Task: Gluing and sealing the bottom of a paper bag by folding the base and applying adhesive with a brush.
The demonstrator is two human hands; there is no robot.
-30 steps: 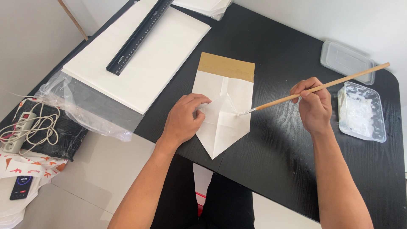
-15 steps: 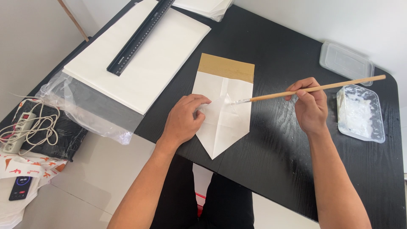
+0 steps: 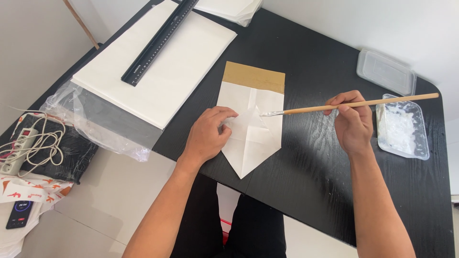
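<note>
Currently the person's left hand (image 3: 206, 136) lies flat on the near-left part of a folded white paper bag (image 3: 251, 125), its fingers spread slightly and pressing down on a triangular flap; it grips nothing, only holds the paper in place. The bag rests near the middle of the black table (image 3: 306, 191), with its pointed end toward the near edge and a brown paper band across its far end.

The right hand (image 3: 353, 123) is closed around a thin wooden brush (image 3: 349, 104), pinching the handle between thumb and fingers near its middle. The brush lies almost level, its handle reaching right, over the tray, and its pale bristle tip touching the bag at the top of the triangular flap, just beside the left hand's fingertips.

Just right of the right hand sits a clear plastic tray (image 3: 402, 126) holding white paste. Beyond it, toward the far right, a clear plastic lid (image 3: 385, 71) lies flat on the table.

On the far left part of the table is a stack of large white paper sheets (image 3: 158, 62) with a long black ruler (image 3: 160, 39) laid across it. A clear plastic wrapper (image 3: 103, 124) hangs over the near-left table edge. On the floor at left are a power strip with a coiled white cable (image 3: 26, 145) and a phone (image 3: 19, 214).
</note>
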